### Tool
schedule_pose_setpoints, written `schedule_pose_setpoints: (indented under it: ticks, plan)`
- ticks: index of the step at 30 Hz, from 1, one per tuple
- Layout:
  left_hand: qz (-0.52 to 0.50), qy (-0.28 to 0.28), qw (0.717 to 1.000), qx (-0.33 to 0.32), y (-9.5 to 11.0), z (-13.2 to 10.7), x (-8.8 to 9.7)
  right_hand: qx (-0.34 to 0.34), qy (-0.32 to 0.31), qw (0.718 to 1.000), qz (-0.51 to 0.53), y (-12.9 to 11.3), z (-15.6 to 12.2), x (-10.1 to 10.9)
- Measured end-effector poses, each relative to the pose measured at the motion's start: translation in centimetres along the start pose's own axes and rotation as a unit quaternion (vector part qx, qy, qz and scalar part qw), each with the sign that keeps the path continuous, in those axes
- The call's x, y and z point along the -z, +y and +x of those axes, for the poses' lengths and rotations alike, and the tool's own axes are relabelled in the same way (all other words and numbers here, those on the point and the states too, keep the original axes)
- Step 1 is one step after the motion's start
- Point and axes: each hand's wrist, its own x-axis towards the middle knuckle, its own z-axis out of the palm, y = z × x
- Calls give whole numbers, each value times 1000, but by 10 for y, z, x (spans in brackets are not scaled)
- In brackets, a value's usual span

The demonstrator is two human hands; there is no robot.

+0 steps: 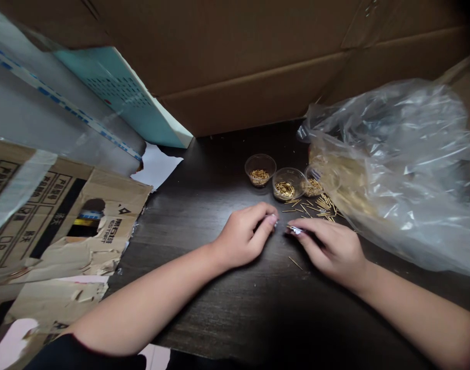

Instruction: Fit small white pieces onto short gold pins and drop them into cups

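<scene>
Above the dark table, my left hand (247,234) is closed, its thumb and curled fingers pressed together; what they hold, if anything, is too small to make out. Just to the right, my right hand (331,246) pinches a small gold metal pin (290,226), partly covered by the fingertips. One loose thin gold pin (295,263) lies on the table below the gap between the hands. Beyond my right hand, several gold pins (307,206) are scattered. Behind them stand a left clear cup (260,162), a middle clear cup (289,174) and a right clear cup (314,182), all holding small gold pieces.
A large crumpled clear plastic bag (415,180) lies on the right, partly over the gold pins. Cardboard (235,67) walls off the back. On the left are a torn printed carton (76,226), a light-blue box (119,92) and a piece of white paper (157,165).
</scene>
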Motion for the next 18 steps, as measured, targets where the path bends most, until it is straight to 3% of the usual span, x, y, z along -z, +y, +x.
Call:
schedule_pose_setpoints:
  ticks: [4,8,10,12,14,18]
  plan:
    - [-51,25,996,66,6,12,14,8,1,1000,17,0,2,-1]
    - [26,82,996,16,16,34,42,18,5,999,30,0,2,-2]
    - [105,83,991,-15,21,50,58,19,9,999,36,0,3,-3]
    - [215,34,976,-24,25,71,71,20,18,999,38,0,3,-3]
    - [324,-51,945,-5,29,94,78,22,22,999,40,0,4,-4]
    - [476,-227,847,67,38,136,72,37,5,998,54,1,3,-5]
